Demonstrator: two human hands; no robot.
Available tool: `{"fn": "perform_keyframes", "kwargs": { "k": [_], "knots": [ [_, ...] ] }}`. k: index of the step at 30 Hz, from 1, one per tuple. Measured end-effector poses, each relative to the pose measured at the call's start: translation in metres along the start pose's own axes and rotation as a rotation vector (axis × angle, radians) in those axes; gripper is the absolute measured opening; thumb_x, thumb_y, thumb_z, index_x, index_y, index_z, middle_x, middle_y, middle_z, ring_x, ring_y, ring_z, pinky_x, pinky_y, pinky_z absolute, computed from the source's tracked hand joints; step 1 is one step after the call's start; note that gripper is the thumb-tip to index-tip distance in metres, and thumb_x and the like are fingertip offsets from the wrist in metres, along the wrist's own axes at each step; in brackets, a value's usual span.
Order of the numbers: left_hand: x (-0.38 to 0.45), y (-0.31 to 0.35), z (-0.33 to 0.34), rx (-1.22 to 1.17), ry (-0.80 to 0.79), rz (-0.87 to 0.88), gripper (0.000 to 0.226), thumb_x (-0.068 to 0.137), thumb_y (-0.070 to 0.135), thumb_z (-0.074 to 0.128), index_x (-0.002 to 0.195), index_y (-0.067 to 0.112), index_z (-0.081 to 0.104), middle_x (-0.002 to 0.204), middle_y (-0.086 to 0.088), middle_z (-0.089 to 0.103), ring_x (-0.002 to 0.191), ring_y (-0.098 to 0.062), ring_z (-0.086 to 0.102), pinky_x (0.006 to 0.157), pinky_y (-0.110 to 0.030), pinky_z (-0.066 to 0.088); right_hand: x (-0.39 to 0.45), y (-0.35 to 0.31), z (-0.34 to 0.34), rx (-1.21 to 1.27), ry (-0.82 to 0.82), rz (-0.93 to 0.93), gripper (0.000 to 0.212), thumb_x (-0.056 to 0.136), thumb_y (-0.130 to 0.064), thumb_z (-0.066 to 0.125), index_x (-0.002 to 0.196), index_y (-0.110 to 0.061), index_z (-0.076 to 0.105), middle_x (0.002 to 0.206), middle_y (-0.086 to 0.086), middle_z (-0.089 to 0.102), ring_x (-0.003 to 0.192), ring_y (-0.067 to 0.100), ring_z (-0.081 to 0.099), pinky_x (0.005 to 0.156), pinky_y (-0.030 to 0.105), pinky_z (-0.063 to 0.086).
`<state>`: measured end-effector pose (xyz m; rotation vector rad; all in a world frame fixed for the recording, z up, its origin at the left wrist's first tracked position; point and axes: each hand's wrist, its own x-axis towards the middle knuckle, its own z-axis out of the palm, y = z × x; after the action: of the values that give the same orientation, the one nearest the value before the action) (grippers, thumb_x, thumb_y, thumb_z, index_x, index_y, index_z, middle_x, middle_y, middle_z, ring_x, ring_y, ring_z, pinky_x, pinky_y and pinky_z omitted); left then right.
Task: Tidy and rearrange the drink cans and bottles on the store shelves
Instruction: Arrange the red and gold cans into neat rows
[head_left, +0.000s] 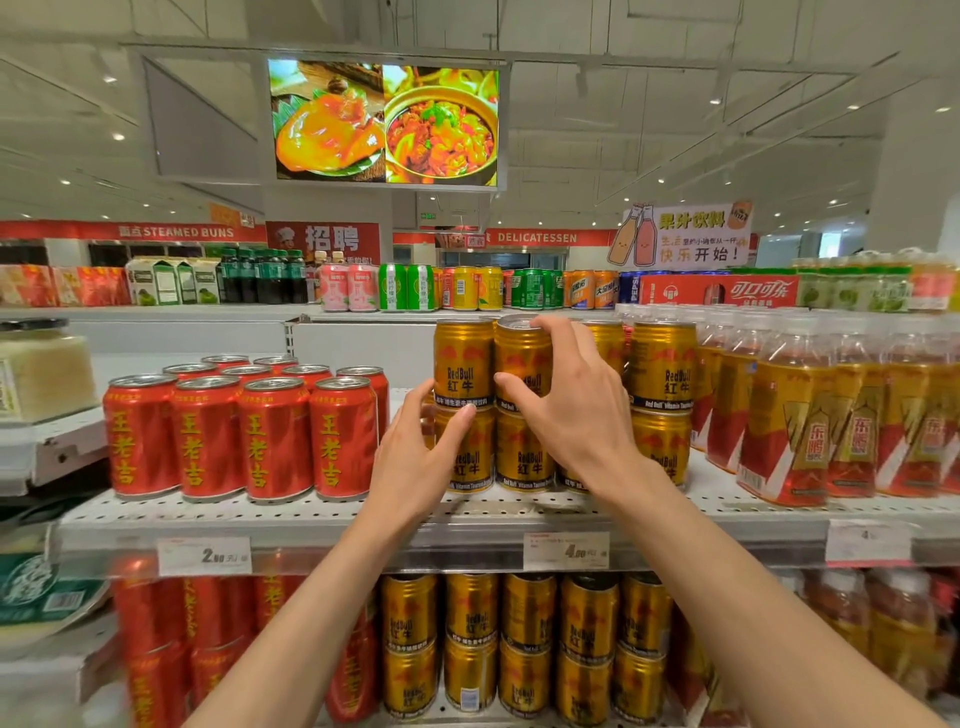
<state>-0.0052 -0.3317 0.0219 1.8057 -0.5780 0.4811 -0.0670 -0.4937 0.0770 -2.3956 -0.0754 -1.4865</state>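
Gold Red Bull cans stand two high on the top shelf. My right hand wraps an upper-row gold can, thumb on its front and fingers over its top rim. My left hand rests against the left side of the stack, with its fingertips touching a lower-row gold can under another upper can. Red cans with yellow characters stand in rows to the left of the stack.
Bottled drinks with red and gold labels crowd the shelf to the right. The shelf below holds more gold cans and red cans. Price tags line the shelf edge. A jar sits far left.
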Motion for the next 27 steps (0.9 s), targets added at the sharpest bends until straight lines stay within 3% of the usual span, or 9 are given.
{"fn": "perform_keyframes", "kwargs": {
  "k": [3, 7, 13, 18, 23, 27],
  "knots": [
    [0.000, 0.001, 0.000, 0.005, -0.002, -0.006, 0.048, 0.096, 0.059, 0.057, 0.140, 0.042, 0.046, 0.113, 0.021, 0.059, 0.113, -0.010, 0.062, 0.099, -0.044, 0.056, 0.004, 0.003, 0.004, -0.049, 0.003, -0.022, 0.066, 0.088, -0.048, 0.071, 0.140, -0.017, 0.046, 0.151, 0.006, 0.040, 0.097, 0.022, 0.067, 0.073, 0.031, 0.060],
    [0.000, 0.000, 0.000, 0.009, 0.002, -0.008, 0.050, 0.095, 0.059, 0.056, 0.141, 0.042, 0.046, 0.113, 0.021, 0.058, 0.114, -0.010, 0.062, 0.099, -0.045, 0.056, 0.006, 0.005, 0.005, -0.091, -0.029, -0.066, 0.078, 0.090, -0.051, 0.067, 0.151, -0.013, 0.037, 0.153, 0.003, 0.041, 0.085, 0.016, 0.068, 0.065, 0.022, 0.055],
    [0.001, -0.002, 0.000, 0.009, 0.002, -0.006, 0.051, 0.095, 0.060, 0.057, 0.142, 0.043, 0.047, 0.117, 0.020, 0.061, 0.113, -0.008, 0.062, 0.099, -0.044, 0.057, -0.003, 0.013, 0.002, -0.073, -0.048, -0.100, 0.071, 0.094, -0.038, 0.066, 0.153, -0.013, 0.035, 0.158, 0.003, 0.035, 0.058, 0.005, 0.053, 0.058, 0.020, 0.052],
    [0.001, -0.003, 0.000, 0.014, -0.004, -0.011, 0.051, 0.094, 0.061, 0.057, 0.141, 0.046, 0.046, 0.110, 0.029, 0.057, 0.113, -0.007, 0.062, 0.098, -0.044, 0.057, -0.004, 0.013, 0.006, -0.046, -0.070, -0.101, 0.069, 0.094, -0.034, 0.066, 0.152, -0.014, 0.036, 0.158, 0.002, 0.035, 0.058, 0.005, 0.051, 0.056, 0.013, 0.043],
    [0.001, -0.003, 0.000, -0.001, 0.003, -0.006, 0.048, 0.094, 0.060, 0.058, 0.140, 0.048, 0.046, 0.112, 0.026, 0.057, 0.114, -0.008, 0.062, 0.097, -0.040, 0.056, -0.004, 0.017, 0.002, -0.031, -0.072, -0.110, 0.068, 0.093, -0.033, 0.067, 0.152, -0.015, 0.036, 0.158, 0.001, 0.034, 0.061, 0.007, 0.057, 0.059, 0.022, 0.055],
    [0.002, -0.004, 0.001, -0.006, 0.012, -0.011, 0.048, 0.094, 0.061, 0.059, 0.139, 0.049, 0.046, 0.120, 0.017, 0.059, 0.114, -0.009, 0.062, 0.098, -0.045, 0.057, 0.002, 0.014, 0.003, -0.096, -0.083, -0.077, 0.079, 0.089, -0.047, 0.070, 0.153, -0.019, 0.032, 0.160, 0.003, 0.032, 0.079, 0.019, 0.068, 0.068, 0.028, 0.057]
  ]
}}
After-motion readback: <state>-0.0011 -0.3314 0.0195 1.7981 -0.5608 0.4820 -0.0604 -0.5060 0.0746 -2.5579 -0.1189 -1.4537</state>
